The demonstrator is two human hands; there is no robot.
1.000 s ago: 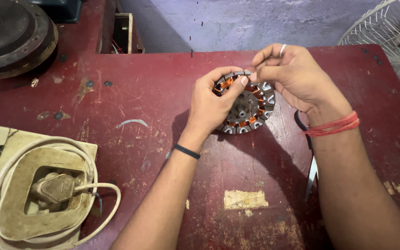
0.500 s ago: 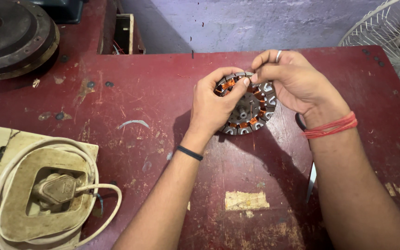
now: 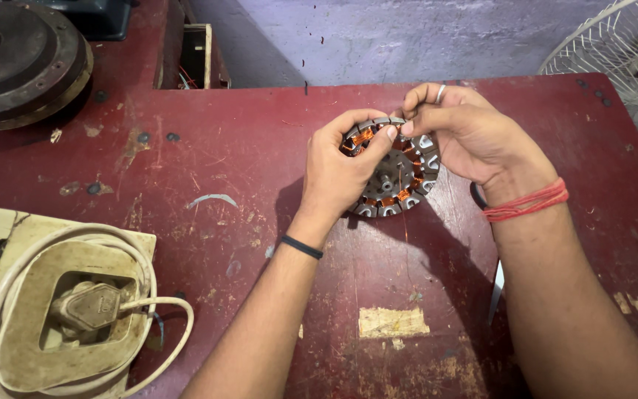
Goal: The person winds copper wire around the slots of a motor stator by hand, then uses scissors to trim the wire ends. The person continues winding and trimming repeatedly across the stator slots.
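While both hands — left hand (image 3: 345, 166), right hand (image 3: 467, 137) — clamp the stator (image 3: 396, 177), steady it and pinch only its top rim.

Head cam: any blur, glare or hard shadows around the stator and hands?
Head view: sharp, no motion blur; the stator with copper windings reads crisply between left hand and right hand. Soft, even light, no glare. Diffuse shadows from the arms fall on the red table. Slight wide-angle stretch at the edges.

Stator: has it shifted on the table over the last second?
No. The stator sits at the same spot between the table's far edge and the pale patch, both hands on it.
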